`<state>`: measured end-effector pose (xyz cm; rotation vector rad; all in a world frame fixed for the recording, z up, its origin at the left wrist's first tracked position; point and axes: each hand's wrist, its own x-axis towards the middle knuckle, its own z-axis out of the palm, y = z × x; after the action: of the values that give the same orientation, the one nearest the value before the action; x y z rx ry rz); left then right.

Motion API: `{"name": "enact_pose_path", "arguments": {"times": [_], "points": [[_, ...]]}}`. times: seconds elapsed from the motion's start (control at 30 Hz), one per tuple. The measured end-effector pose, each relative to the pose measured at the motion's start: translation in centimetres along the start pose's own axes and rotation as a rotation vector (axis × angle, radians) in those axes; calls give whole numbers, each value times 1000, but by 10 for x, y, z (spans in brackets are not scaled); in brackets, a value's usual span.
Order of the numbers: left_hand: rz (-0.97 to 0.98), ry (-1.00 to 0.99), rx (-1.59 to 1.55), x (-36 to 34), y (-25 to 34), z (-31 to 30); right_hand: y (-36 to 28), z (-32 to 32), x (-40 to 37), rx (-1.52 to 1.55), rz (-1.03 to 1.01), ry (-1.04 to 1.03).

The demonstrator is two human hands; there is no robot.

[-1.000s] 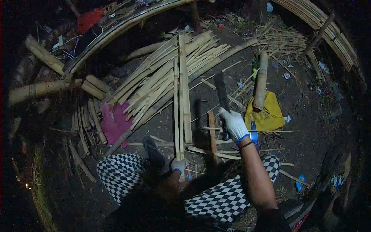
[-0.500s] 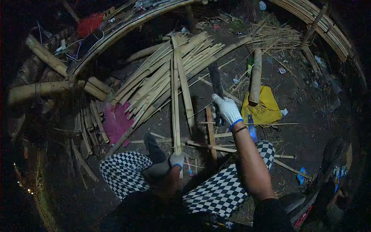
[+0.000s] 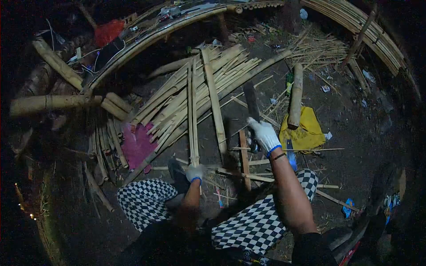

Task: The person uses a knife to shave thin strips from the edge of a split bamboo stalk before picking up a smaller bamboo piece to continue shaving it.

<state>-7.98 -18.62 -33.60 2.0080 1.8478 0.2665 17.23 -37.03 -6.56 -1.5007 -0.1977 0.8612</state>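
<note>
My left hand (image 3: pixel 194 173), in a white glove with a blue cuff, is closed around the near end of long split bamboo strips (image 3: pixel 192 115). They point away from me, with their far ends over a pile of split bamboo (image 3: pixel 177 106). A wider bamboo strip (image 3: pixel 213 97) lies just to their right. My right hand (image 3: pixel 265 134), gloved alike, grips a machete (image 3: pixel 251 102) whose dark blade points forward. Its handle is mostly hidden by my fingers. Under that hand lie a brown wooden stick (image 3: pixel 244 159) and some thin bamboo pieces.
A bamboo log (image 3: pixel 295 97) rests partly on a yellow cloth (image 3: pixel 310 133) at the right. A pink cloth (image 3: pixel 138 146) lies by short bamboo poles (image 3: pixel 101 155) at the left. A long curved bamboo rail (image 3: pixel 177 22) runs across the back, and litter dots the dirt floor.
My left hand has moved forward and left with the bamboo strips, which now lie farther from the wider strip. My right hand keeps the machete in nearly the same place.
</note>
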Motion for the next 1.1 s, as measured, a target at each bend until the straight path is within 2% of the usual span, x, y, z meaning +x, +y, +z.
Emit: {"name": "enact_pose_path", "arguments": {"times": [0.13, 0.17, 0.33, 0.37, 0.4, 0.47, 0.53, 0.6, 0.73, 0.8, 0.83, 0.93, 0.97, 1.07, 1.1], "points": [[-5, -58, 12, 49, 23, -4, 23, -11, 19, -180, -121, 35], [40, -29, 16, 40, 49, -31, 28, -13, 22, -177, -118, 21], [47, -79, -6, 85, 102, -52, 25, -13, 15, -95, 29, 0], [54, -79, -6, 89, 108, -55, 18, -14, 11, -317, -28, 68], [55, -84, -7, 90, 110, -57, 28, -17, 20, -318, -26, 72], [141, -66, -20, 99, 109, -54, 35, -15, 28, -381, -208, 73], [140, -62, 22, 109, 104, -46, 29, -17, 19, -441, -165, 97], [273, -152, 35, 120, 91, -40, 18, -13, 10, -363, -45, 31], [336, -85, 89, 106, 95, -56, 23, -13, 12, -398, -90, 61], [505, -85, 153, 129, 84, -38, -2, -4, -10, -365, -47, 64], [501, -172, 203, 125, 91, -53, 1, -5, -7, -366, -40, 64], [434, -213, 171, 111, 104, -89, 16, -9, 8, -435, -87, 62], [458, -30, 172, 119, 97, -82, 20, -10, 11, -412, -81, 59], [486, -39, 115, 121, 82, -105, 28, -11, 19, -422, -82, 68], [661, -46, 243, 128, 82, -117, 28, -10, 20, -454, -88, 82]]}}
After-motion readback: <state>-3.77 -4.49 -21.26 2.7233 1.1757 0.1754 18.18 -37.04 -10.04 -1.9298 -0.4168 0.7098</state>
